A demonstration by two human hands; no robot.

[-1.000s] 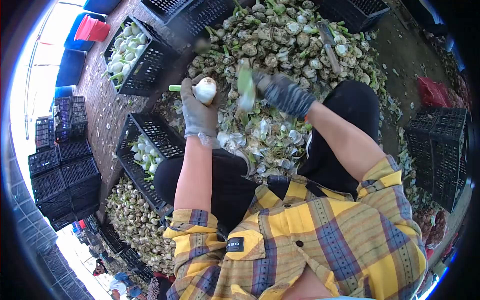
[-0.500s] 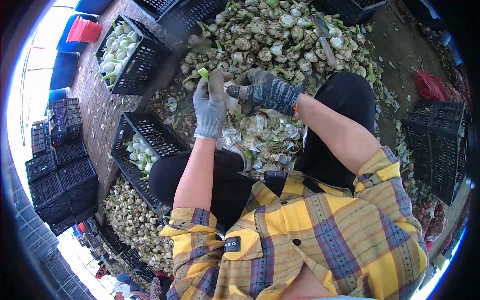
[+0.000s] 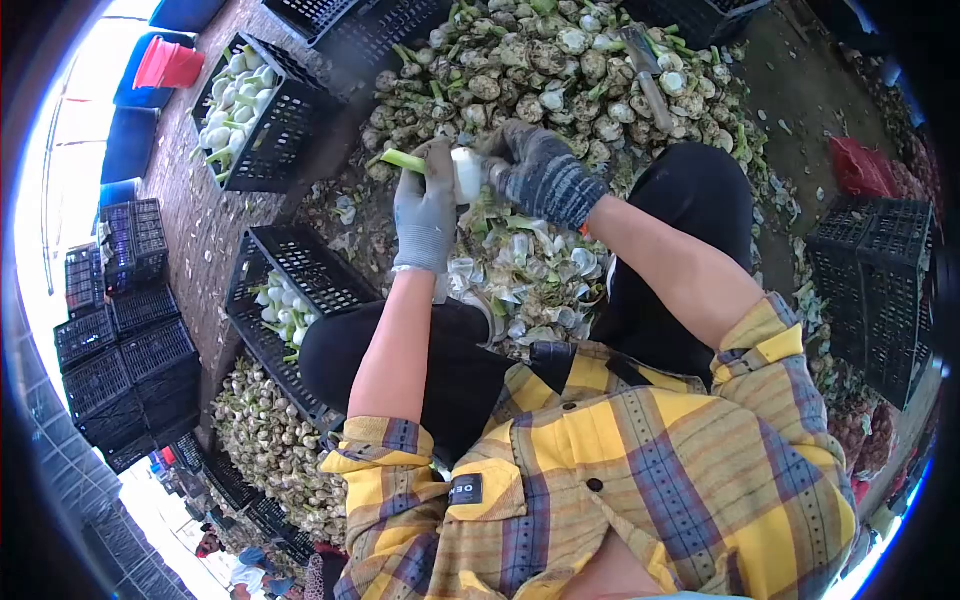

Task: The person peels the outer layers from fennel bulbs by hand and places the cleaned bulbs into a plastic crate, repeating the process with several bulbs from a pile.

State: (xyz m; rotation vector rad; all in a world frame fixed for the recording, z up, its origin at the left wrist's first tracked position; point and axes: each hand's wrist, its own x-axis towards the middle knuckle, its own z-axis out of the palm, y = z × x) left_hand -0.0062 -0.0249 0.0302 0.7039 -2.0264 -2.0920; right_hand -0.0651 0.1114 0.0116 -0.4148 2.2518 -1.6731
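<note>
A peeled white garlic bulb (image 3: 467, 176) with a green stem (image 3: 403, 161) is in my left hand (image 3: 428, 205), which wears a light grey glove. The fingers close round the stem end, and the stem sticks out to the left. My right hand (image 3: 540, 178), in a darker striped glove, is closed just right of the bulb, with its fingertips at the bulb's side. Whatever it pinches is hidden. Beneath both hands lie loose peeled skins (image 3: 530, 265). Beyond them is a heap of dirty garlic bulbs (image 3: 520, 75), with a knife (image 3: 650, 90) lying on top.
Black crates of peeled bulbs stand at left: one crate (image 3: 285, 125) farther off, another crate (image 3: 315, 270) by my knee. More unpeeled bulbs (image 3: 265, 430) lie lower left. Stacked black crates (image 3: 130, 375) are far left, other crates (image 3: 870, 290) at right. A red bucket (image 3: 168, 63) stands upper left.
The bulb has turned so its stem points left and its white side shows. My right hand has shifted slightly right, away from my left hand.
</note>
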